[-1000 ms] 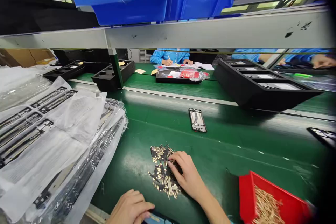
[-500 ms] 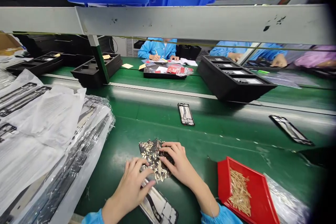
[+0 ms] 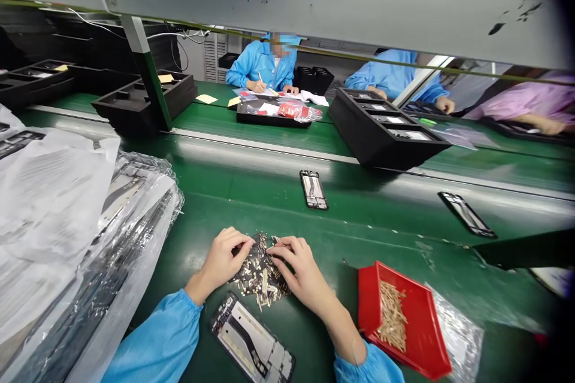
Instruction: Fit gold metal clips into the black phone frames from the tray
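Note:
A heap of small gold-and-black parts (image 3: 259,272) lies on the green mat in front of me. My left hand (image 3: 221,261) rests at the heap's left edge with fingers curled, fingertips pinching among the parts. My right hand (image 3: 299,272) lies on the heap's right side, fingers bent down onto the parts. What either hand pinches is too small to make out. A phone frame (image 3: 252,344) lies just below the heap, between my blue sleeves.
A red tray (image 3: 420,323) of gold parts sits to the right on a plastic bag. Bagged stacks of frames (image 3: 90,221) fill the left. Two phone frames (image 3: 313,190) (image 3: 466,214) lie on the belt. Black foam trays (image 3: 386,134) and people in blue coats (image 3: 265,66) are opposite.
The camera tilted down and the view shifted. My left hand came up from the table edge onto the heap's left side; my right hand stayed on the heap. The near phone frame came into view.

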Demonstrator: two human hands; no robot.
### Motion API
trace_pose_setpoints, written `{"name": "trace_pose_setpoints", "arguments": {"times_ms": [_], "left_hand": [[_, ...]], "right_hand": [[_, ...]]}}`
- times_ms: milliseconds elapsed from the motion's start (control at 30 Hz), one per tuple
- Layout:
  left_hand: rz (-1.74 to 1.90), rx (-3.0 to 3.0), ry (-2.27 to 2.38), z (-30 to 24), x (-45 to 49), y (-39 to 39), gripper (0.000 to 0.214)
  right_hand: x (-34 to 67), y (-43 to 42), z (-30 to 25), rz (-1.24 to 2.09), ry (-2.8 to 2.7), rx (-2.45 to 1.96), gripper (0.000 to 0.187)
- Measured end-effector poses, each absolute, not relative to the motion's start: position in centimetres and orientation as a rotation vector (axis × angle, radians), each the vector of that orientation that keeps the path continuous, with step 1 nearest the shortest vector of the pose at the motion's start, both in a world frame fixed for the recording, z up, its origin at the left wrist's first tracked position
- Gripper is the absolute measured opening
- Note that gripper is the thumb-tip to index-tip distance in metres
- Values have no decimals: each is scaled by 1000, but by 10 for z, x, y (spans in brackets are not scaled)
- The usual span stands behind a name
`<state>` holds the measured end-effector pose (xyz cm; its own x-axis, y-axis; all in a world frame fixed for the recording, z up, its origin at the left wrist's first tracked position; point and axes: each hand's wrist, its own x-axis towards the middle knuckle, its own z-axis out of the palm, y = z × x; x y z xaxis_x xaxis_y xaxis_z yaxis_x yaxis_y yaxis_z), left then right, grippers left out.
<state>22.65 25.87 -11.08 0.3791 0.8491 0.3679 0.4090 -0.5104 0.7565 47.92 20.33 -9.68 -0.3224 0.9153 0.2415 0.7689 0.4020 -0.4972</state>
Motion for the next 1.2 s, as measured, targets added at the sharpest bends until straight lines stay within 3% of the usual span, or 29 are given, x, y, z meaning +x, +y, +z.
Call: {"name": "trace_pose_setpoints", "arguments": {"times_ms": [67, 200, 967, 1200], "left_hand": [[1027, 2068, 1074, -109, 228, 258, 33], [1007, 2060, 1072, -107, 231, 259, 32], [1019, 2063, 1127, -99, 233, 259, 37], [882, 2155, 946, -95, 236, 253, 32]], "right_hand": [[469, 202, -101, 263, -2282, -1485, 24], [455, 201, -112, 85, -2344, -1593, 12], [441, 203, -116, 227, -2148, -1549, 18], [433, 196, -108, 304, -1954, -1550, 21]]}}
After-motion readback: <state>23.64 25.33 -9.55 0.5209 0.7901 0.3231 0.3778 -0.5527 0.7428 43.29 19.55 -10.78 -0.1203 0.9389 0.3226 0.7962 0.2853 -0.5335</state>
